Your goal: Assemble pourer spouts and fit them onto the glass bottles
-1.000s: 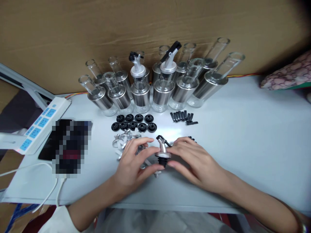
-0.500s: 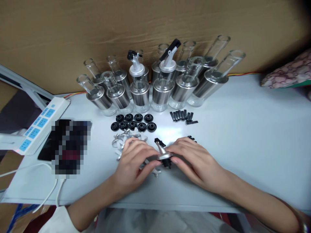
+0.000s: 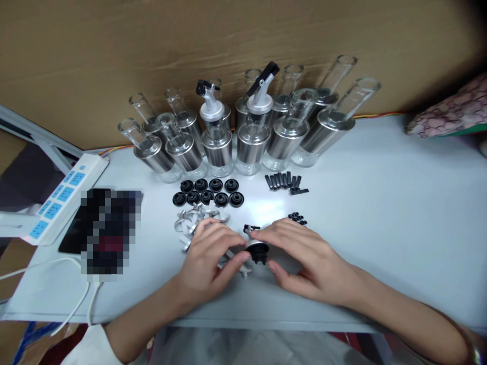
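My left hand [image 3: 211, 258] pinches a pourer spout [image 3: 258, 252] between thumb and fingers at its rim. This spout has a silver body, a small black flip lid at the top and a black ribbed stopper, which is tilted toward me. My right hand [image 3: 312, 258] is open around the other side: its index fingertip touches the silver neck, while the thumb stands a little apart from the stopper. Silver spout bodies [image 3: 192, 217] lie in a pile beside and partly behind my left hand. Small black parts [image 3: 298, 218] lie just beyond my right fingers.
Black round stoppers [image 3: 207, 197] sit in two rows, with black lid strips [image 3: 283, 180] to their right. Several glass bottles with steel sleeves [image 3: 219, 152] stand at the back, two fitted with spouts. Left are a power strip [image 3: 61, 197] and a phone [image 3: 83, 218]. Cardboard [image 3: 228, 30] stands behind.
The pourer spout has tipped so its black stopper faces me more and its top leans away. My right thumb has come off the stopper and the right fingers have spread.
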Available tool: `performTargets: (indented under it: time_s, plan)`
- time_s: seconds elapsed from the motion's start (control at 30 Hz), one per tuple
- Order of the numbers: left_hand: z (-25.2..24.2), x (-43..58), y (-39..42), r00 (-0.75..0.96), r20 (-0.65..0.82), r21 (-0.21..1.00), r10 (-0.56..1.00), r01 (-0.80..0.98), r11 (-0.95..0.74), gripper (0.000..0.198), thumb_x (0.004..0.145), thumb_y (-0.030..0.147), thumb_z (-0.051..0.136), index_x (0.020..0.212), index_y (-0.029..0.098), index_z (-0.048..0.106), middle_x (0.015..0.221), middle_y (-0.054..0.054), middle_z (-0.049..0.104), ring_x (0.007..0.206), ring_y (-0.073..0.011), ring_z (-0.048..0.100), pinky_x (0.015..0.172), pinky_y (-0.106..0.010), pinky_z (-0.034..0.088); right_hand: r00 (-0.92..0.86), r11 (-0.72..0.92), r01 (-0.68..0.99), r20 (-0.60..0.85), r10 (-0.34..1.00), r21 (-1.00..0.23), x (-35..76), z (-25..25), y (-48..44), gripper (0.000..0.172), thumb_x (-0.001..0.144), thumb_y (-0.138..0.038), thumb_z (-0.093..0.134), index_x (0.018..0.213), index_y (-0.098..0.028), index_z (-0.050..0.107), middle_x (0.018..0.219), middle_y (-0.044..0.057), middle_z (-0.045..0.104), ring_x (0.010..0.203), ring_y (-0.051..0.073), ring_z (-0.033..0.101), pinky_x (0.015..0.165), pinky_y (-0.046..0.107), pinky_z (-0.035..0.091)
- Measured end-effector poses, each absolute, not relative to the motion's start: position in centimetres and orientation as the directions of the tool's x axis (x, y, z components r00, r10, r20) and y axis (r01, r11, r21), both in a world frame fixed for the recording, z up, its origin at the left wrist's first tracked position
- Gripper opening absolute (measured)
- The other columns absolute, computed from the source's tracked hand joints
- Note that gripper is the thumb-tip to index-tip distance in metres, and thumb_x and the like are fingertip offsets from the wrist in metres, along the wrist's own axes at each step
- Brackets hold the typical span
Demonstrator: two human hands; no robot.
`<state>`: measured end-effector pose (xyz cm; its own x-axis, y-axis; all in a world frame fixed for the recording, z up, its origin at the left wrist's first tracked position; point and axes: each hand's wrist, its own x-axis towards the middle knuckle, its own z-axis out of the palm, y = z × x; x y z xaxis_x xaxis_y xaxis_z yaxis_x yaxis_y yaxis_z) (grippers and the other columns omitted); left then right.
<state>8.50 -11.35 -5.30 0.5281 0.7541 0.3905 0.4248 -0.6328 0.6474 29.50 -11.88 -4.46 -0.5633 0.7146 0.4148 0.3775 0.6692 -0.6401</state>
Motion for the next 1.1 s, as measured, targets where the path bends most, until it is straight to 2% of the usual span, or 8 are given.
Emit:
performTargets:
  time_s: [0.2,0.37,0.57,0.73,0.93,1.1]
  plan:
    - [-5.2,8.6,-11.37,0.511,0.415,0.635,0.753,0.43,-0.642,0.003,0.085,0.019,0.055,0.086,0.017,0.056,0.079,-0.001,0.066,0.072,-0.0144,0.059,0.085,-0.037,0.039,-0.565,0.673,0.376,0.418,0.711,-0.637,29.4,-4.68,-11.92,0.032,0.087,-0.013,0.049,0.119,-0.015,0.05,0.085,0.007,0.066,0.077,0.016,0.061,0.072,0.033,0.052]
    - [-5.14,8.55,-11.38,0.54,0.417,0.647,0.731,0.388,-0.656,0.015,0.08,0.026,0.056,0.089,0.015,0.056,0.079,-0.004,0.066,0.071,-0.0167,0.059,0.085,-0.041,0.037,-0.583,0.675,0.353,0.412,0.7,-0.648,29.36,-4.88,-11.99,0.031,0.088,-0.014,0.05,0.119,-0.014,0.05,0.086,0.007,0.065,0.077,0.016,0.06,0.072,0.032,0.051]
    - [-5.2,8.63,-11.37,0.526,0.404,0.643,0.748,0.418,-0.641,0.011,0.078,0.023,0.055,0.087,0.017,0.054,0.079,-0.003,0.065,0.07,-0.0156,0.058,0.083,-0.038,0.039,-0.583,0.686,0.36,0.421,0.695,-0.633,29.42,-5.2,-12.1,0.031,0.091,-0.015,0.05,0.122,-0.012,0.049,0.092,0.009,0.066,0.084,0.017,0.061,0.077,0.032,0.051]
    - [-5.29,8.76,-11.39,0.532,0.39,0.639,0.751,0.432,-0.637,0.016,0.074,0.022,0.053,0.089,0.017,0.052,0.082,-0.003,0.065,0.072,-0.0156,0.059,0.084,-0.039,0.039,-0.591,0.685,0.333,0.423,0.687,-0.648,29.47,-5.18,-12.07,0.031,0.091,-0.017,0.053,0.122,-0.014,0.049,0.094,0.008,0.066,0.086,0.016,0.06,0.078,0.031,0.051]
    - [-5.14,8.9,-11.57,0.511,0.492,0.59,0.704,0.399,-0.702,0.018,0.068,0.02,0.053,0.086,0.016,0.052,0.076,-0.003,0.063,0.067,-0.0152,0.06,0.084,-0.041,0.039,-0.612,0.689,0.284,0.427,0.666,-0.667,29.3,-5.13,-12.18,0.036,0.09,-0.016,0.053,0.126,-0.012,0.048,0.094,0.009,0.066,0.086,0.017,0.06,0.078,0.033,0.051]
    - [-5.19,8.88,-11.58,0.531,0.495,0.565,0.687,0.404,-0.719,0.021,0.068,0.02,0.053,0.088,0.016,0.052,0.076,-0.003,0.063,0.067,-0.0155,0.059,0.083,-0.041,0.041,-0.616,0.678,0.293,0.409,0.673,-0.674,29.27,-5.16,-12.2,0.036,0.087,-0.016,0.057,0.122,-0.011,0.05,0.091,0.01,0.066,0.084,0.018,0.059,0.076,0.034,0.051]
